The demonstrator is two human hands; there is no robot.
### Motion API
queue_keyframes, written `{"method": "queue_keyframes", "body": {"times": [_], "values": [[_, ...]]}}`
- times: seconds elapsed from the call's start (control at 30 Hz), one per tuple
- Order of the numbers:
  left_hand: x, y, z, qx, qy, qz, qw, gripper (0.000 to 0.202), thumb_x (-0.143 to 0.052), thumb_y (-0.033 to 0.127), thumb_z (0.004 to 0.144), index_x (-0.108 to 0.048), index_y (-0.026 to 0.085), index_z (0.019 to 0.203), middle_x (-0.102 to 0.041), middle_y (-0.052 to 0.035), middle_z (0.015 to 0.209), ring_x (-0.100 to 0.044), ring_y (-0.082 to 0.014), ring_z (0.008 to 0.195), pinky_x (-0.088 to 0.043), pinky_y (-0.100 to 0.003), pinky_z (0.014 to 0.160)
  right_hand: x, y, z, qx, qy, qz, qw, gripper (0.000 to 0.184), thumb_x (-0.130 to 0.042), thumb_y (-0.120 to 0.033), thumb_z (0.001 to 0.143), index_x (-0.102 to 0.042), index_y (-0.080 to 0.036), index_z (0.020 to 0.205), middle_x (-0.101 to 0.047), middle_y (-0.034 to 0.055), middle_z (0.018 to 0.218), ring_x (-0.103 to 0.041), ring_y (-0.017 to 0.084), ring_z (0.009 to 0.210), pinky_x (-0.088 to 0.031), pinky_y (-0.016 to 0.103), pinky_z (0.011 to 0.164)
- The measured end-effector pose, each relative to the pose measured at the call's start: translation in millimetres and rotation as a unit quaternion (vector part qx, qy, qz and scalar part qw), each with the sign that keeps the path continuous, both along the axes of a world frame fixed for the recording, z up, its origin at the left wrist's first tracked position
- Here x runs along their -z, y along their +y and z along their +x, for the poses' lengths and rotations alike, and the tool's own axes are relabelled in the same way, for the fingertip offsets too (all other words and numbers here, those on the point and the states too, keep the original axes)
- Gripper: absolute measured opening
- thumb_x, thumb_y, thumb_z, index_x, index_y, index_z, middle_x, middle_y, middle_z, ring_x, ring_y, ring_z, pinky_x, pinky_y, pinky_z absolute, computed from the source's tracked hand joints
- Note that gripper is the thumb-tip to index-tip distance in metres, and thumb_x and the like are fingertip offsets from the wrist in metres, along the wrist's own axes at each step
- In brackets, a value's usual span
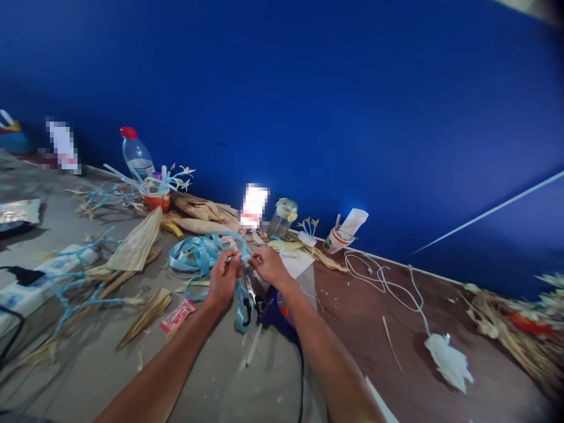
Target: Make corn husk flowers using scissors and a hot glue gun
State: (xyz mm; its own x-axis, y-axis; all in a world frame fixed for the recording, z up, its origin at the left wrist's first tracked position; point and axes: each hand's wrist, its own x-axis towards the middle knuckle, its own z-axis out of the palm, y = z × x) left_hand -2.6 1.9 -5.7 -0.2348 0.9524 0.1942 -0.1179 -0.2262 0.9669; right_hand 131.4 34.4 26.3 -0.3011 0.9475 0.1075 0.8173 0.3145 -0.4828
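My left hand (223, 276) is closed in a pinch at the middle of the table. Close beside it, my right hand (268, 265) pinches too, and a small bit of light blue ribbon shows between the fingertips of both. Fingers partly hide this piece. A loose coil of light blue ribbon (189, 256) lies just left of my hands. Below the fingertips rests a pair of scissors (251, 288) with dark handles. A dark blue glue gun (278, 314) lies under my right forearm, partly covered by it.
Dried corn husks (138, 241), a pink wrapper (178, 315) and a white power strip (26, 294) lie on the left. Along the blue wall stand a red-capped bottle (137, 154), a glass jar (283, 216) and a cup (337, 239). A white cable (396, 291) lies at right.
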Motion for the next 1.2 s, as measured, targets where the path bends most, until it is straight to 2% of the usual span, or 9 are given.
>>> {"method": "queue_keyframes", "body": {"times": [0.1, 0.2, 0.33, 0.47, 0.6, 0.73, 0.87, 1.07, 1.2], "values": [[-2.7, -3, 3, 0.019, -0.011, 0.019, 1.000, 0.021, -0.059, 0.040, 0.082, -0.056, 0.019, 0.082, -0.062, -0.0022, 0.086, -0.044, -0.0067, 0.048, -0.040, -0.024, 0.050, -15.2, -3, -3, -0.055, 0.074, 0.008, 0.996, 0.011, -0.062, -0.018, 0.079, -0.068, -0.020, 0.070, -0.068, 0.0006, 0.073, -0.057, 0.016, 0.073, -0.038, 0.028, 0.076], [-2.8, -4, 4, 0.029, -0.016, 0.015, 0.999, 0.020, -0.057, 0.040, 0.083, -0.053, 0.020, 0.079, -0.056, 0.0022, 0.068, -0.043, -0.0085, 0.048, -0.039, -0.023, 0.050, -27.9, -10, -7, -0.097, 0.125, 0.009, 0.987, 0.018, -0.059, -0.015, 0.080, -0.068, -0.021, 0.065, -0.066, -0.0024, 0.068, -0.055, 0.013, 0.068, -0.037, 0.028, 0.078], [0.2, -3, 1, -0.046, 0.002, -0.005, 0.999, 0.020, -0.055, 0.040, 0.084, -0.051, 0.021, 0.078, -0.047, 0.0054, 0.058, -0.044, -0.0099, 0.049, -0.037, -0.022, 0.049, -36.4, -9, 3, -0.101, 0.167, -0.048, 0.980, 0.005, -0.066, -0.021, 0.075, -0.069, -0.019, 0.073, -0.065, -0.0022, 0.068, -0.056, 0.013, 0.068, -0.039, 0.024, 0.069], [1.0, 3, -5, -0.118, -0.013, -0.010, 0.993, 0.023, -0.053, 0.043, 0.085, -0.050, 0.021, 0.082, -0.046, 0.0053, 0.062, -0.042, -0.0096, 0.049, -0.035, -0.023, 0.047, -42.6, 0, 32, -0.101, 0.130, -0.089, 0.982, 0.009, -0.068, -0.020, 0.071, -0.070, -0.017, 0.080, -0.065, -0.0011, 0.074, -0.057, 0.013, 0.071, -0.040, 0.024, 0.068], [-1.1, 11, -12, -0.168, -0.076, -0.015, 0.983, 0.027, -0.056, 0.047, 0.082, -0.047, 0.021, 0.081, -0.047, 0.0052, 0.063, -0.041, -0.0092, 0.048, -0.035, -0.023, 0.045, -54.2, 4, 60, -0.094, 0.038, -0.077, 0.992, 0.010, -0.069, -0.023, 0.070, -0.070, -0.019, 0.079, -0.065, -0.0006, 0.074, -0.055, 0.014, 0.070, -0.038, 0.025, 0.065], [-0.1, 17, -15, -0.202, -0.101, -0.029, 0.974, 0.027, -0.057, 0.046, 0.080, -0.048, 0.021, 0.080, -0.047, 0.0056, 0.064, -0.042, -0.0078, 0.048, -0.037, -0.021, 0.045, -66.5, 0, 75, -0.058, -0.067, -0.011, 0.996, 0.013, -0.068, -0.026, 0.072, -0.071, -0.021, 0.084, -0.066, 0.0016, 0.076, -0.055, 0.018, 0.076, -0.037, 0.029, 0.072], [3.2, 16, -12, -0.176, -0.123, -0.023, 0.976, 0.025, -0.061, 0.045, 0.079, -0.049, 0.023, 0.081, -0.048, 0.0053, 0.066, -0.040, -0.0070, 0.047, -0.044, -0.023, 0.049, -71.9, -3, 78, 0.005, -0.152, 0.086, 0.985, 0.012, -0.062, -0.020, 0.076, -0.070, -0.022, 0.086, -0.068, 0.0041, 0.081, -0.054, 0.022, 0.087, -0.034, 0.033, 0.078], [2.7, 12, -8, -0.172, -0.129, -0.013, 0.976, 0.029, -0.060, 0.047, 0.079, -0.048, 0.020, 0.083, -0.047, 0.0051, 0.069, -0.042, -0.0067, 0.049, -0.047, -0.024, 0.054, -72.5, -1, 79, 0.090, -0.131, 0.185, 0.970, 0.021, -0.049, -0.012, 0.080, -0.068, -0.020, 0.085, -0.066, 0.0075, 0.089, -0.055, 0.022, 0.089, -0.036, 0.032, 0.077], [1.6, 11, -7, -0.143, -0.128, -0.011, 0.981, 0.026, -0.059, 0.044, 0.080, -0.048, 0.021, 0.082, -0.048, 0.0065, 0.066, -0.045, -0.0061, 0.047, -0.047, -0.022, 0.053, -73.5, 2, 91, 0.132, -0.062, 0.234, 0.961, 0.025, -0.046, -0.010, 0.077, -0.068, -0.018, 0.087, -0.064, 0.0085, 0.090, -0.057, 0.021, 0.087, -0.040, 0.031, 0.080]]}}
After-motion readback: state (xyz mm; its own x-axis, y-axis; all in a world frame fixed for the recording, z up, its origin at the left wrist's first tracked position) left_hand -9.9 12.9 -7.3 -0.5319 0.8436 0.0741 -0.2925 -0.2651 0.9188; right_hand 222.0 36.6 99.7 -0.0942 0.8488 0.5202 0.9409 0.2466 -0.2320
